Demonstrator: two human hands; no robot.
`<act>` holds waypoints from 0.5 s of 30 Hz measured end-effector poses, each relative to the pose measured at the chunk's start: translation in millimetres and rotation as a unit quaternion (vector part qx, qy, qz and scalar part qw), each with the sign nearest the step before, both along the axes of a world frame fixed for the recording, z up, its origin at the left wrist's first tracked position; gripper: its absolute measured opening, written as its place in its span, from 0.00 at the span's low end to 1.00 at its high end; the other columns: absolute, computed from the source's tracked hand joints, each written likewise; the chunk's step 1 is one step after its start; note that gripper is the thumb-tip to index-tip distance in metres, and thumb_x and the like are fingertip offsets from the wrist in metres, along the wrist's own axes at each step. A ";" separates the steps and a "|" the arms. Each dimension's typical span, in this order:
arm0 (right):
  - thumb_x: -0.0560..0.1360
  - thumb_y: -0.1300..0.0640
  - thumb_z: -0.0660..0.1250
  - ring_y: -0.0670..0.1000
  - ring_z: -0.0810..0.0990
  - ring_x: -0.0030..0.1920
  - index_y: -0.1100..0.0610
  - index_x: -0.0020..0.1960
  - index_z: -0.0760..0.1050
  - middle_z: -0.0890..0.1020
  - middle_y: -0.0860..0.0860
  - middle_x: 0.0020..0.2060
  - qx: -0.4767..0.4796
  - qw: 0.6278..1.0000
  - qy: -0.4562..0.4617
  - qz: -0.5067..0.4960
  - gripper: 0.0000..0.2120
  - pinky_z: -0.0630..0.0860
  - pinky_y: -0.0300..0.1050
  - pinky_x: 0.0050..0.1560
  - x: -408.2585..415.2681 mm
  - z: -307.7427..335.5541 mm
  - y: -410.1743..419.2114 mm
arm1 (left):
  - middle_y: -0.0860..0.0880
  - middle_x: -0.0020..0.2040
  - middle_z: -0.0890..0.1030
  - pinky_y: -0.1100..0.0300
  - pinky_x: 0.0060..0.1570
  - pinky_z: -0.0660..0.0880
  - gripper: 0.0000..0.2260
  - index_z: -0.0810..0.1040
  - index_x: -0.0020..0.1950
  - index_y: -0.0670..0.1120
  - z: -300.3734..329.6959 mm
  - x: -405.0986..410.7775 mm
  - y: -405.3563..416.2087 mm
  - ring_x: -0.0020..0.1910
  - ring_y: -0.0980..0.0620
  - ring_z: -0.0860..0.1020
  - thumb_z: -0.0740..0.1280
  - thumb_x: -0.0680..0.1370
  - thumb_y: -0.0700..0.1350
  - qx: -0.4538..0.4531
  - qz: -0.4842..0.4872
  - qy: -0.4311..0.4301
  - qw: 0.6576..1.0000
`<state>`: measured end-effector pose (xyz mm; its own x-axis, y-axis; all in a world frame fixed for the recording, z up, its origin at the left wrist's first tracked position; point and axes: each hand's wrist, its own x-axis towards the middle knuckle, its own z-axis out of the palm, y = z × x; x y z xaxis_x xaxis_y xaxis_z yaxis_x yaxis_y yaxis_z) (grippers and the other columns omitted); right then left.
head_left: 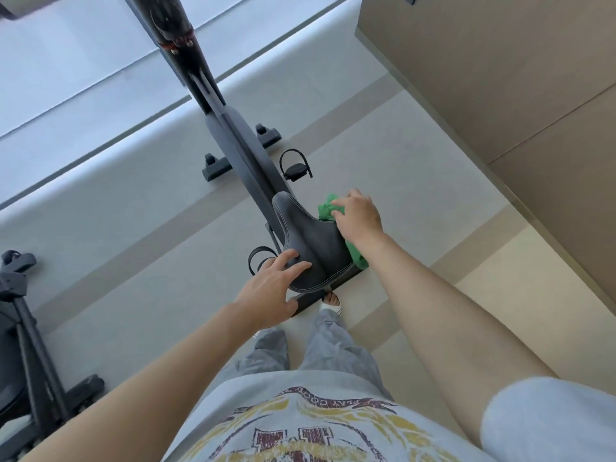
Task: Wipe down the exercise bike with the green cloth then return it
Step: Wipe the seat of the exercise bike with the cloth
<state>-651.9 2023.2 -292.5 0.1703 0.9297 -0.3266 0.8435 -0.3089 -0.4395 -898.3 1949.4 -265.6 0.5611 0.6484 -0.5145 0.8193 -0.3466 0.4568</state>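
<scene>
Off to the left of the hands there's a second black machine point(23, 345) on the pale tiled floor point(416, 181). A beige wall panel point(500, 78) runs up the right side, and a bright window point(66, 61) sits beyond the hands.

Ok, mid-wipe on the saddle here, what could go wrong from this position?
1. The green cloth is bunched under the right hand at the saddle edge, with a tail hanging below; it might slip off or snag on the frame.
2. The left hand only rests fingers on the saddle's rear, so hard wiping could twist it.
3. A sandalled foot sits right by the rear base bar; a stubbed toe seems possible.
</scene>
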 end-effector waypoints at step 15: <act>0.78 0.62 0.74 0.63 0.77 0.49 0.55 0.60 0.86 0.81 0.58 0.56 0.173 0.983 -0.051 0.029 0.11 0.80 0.56 0.49 -54.5 13.1 -96.8 | 0.56 0.86 0.51 0.57 0.80 0.56 0.37 0.58 0.85 0.58 -2.4 -15.0 -10.9 0.83 0.49 0.56 0.68 0.78 0.46 -0.033 0.004 -0.034 0.999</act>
<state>-706.4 1926.4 -279.4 0.1295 0.9912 0.0272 0.9006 -0.1061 -0.4214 -913.3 1938.5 -268.0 0.5922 0.6182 -0.5168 0.7874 -0.3079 0.5340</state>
